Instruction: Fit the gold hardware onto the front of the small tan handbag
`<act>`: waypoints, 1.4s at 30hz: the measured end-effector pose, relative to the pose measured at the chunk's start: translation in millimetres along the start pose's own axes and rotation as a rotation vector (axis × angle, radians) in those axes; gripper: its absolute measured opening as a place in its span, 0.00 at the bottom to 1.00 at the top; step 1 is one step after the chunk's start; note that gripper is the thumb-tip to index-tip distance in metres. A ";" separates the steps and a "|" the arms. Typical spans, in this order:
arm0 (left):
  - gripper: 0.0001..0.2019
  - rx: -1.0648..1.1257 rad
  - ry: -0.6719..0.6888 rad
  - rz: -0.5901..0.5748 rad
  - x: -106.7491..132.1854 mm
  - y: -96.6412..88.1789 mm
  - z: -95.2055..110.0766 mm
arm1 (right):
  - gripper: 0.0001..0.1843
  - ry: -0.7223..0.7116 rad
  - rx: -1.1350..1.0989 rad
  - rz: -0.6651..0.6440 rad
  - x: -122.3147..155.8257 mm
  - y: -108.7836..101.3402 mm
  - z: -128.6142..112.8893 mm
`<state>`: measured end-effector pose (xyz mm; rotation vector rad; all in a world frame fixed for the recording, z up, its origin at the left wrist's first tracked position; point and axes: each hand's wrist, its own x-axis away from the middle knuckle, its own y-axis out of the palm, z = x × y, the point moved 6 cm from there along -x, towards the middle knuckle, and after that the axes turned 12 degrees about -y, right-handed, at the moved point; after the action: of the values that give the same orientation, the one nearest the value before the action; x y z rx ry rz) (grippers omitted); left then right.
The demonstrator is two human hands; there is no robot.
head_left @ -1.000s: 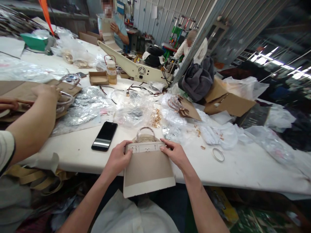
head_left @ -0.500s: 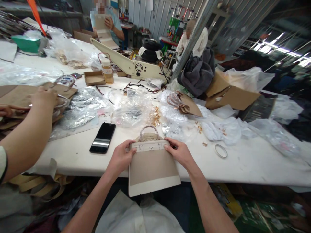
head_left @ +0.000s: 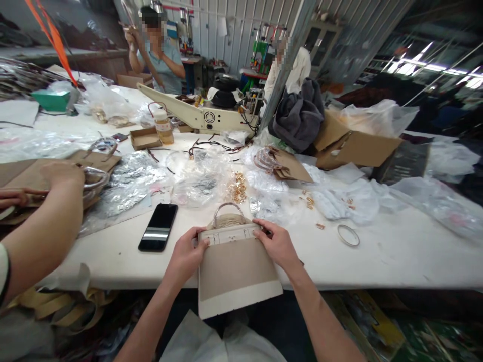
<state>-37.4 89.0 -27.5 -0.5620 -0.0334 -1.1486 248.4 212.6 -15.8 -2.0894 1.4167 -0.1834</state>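
**Beige handbag held square at the table edge**

Head view: Beige and cream, the small handbag sits in the lower middle of the frame, its top resting on the near edge of the white table and its body hanging over toward the lap. A curved handle rises behind the cream top band.

The left hand pinches the bag's upper left corner, thumb on the front of the band, the other fingers curled behind it. The right hand mirrors this at the upper right corner, fingers close together and bent over the rim, thumb against the front. Both are closed on the bag, neither spread.

To handle this well, I judge the grip should stay even at both corners so the top band remains flat and level, with light pressure that does not crease the panel.

A black phone lies left of the bag, a metal ring to the right. At far left, another person's arm rests on brown pieces.
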 end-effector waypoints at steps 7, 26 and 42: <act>0.19 -0.077 0.006 0.013 -6.5 -2.2 3.8 | 0.21 -0.022 0.021 -0.008 -2.2 0.9 -4.0; 0.25 -0.156 -0.001 -0.028 -10.0 -7.3 22.0 | 0.13 -0.076 0.679 0.011 -44.0 -82.3 -2.5; 0.19 -0.099 0.031 -0.017 -6.0 -5.6 18.0 | 0.09 -0.143 0.683 -0.147 -86.5 -54.9 42.7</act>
<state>-40.2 100.3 -11.5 -0.6329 0.0459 -1.1802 274.3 319.7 -2.0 -1.5931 0.9344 -0.4907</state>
